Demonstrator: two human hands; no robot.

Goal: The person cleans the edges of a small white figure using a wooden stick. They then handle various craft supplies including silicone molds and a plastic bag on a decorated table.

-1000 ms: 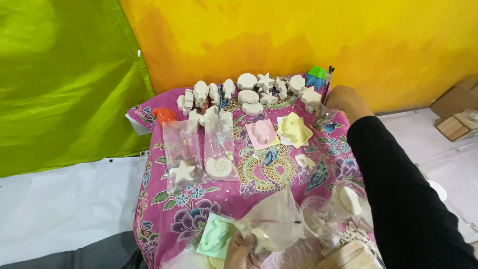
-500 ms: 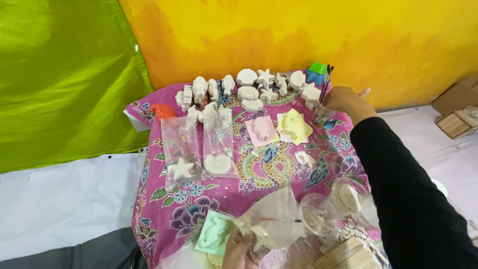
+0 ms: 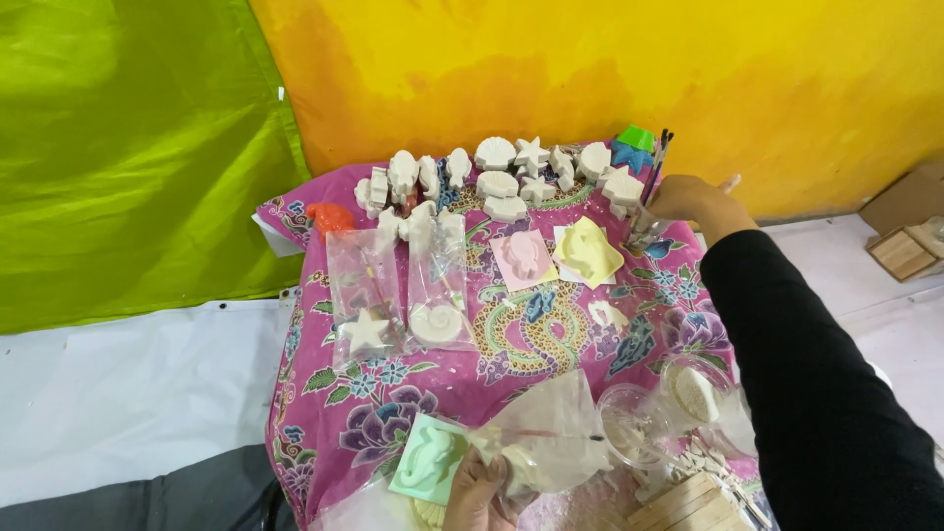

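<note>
Two hands are busy: the left hand pinches a clear plastic bag at the near edge of the desk, while the right hand closes loosely around paintbrushes at the far right corner. Two bagged plaster shapes lie left of centre; many unbagged white figures remain along the back.

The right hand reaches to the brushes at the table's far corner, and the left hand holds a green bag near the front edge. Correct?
Not quite. The head view shows the left hand holding a clear bag, not a green one. The right hand is at the brushes, as stated.
</note>
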